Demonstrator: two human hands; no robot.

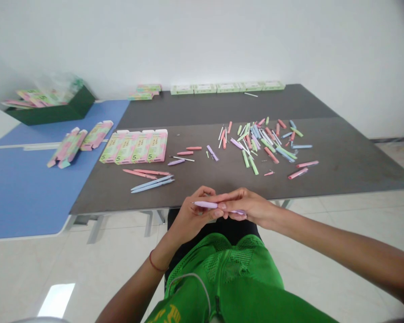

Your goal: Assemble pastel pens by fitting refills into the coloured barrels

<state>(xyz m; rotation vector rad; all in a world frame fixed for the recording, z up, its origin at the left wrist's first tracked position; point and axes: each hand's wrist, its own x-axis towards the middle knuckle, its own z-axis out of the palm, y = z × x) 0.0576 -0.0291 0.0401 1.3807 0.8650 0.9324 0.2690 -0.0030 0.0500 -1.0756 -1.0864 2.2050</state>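
A purple pen (205,204) lies level between my two hands, just off the table's front edge, its tip pointing left. My left hand (197,211) is closed around its front half. Fingers of my right hand (247,206) pinch the rear half, where part of the purple barrel shows below them. The joint in the middle of the pen is covered by my fingertips. Two pink pens (144,172) and two blue pens (152,183) lie on the table to the left. Beyond my hands are a loose purple pen part (177,162), pink parts (185,153) and a white refill.
A pile of pastel pen parts (259,139) spreads over the right of the dark table (202,179). Flat printed boxes (134,146) stand in a row at left. More boxes (227,88) line the wall. A dark green bin (57,112) sits on the blue table (30,193).
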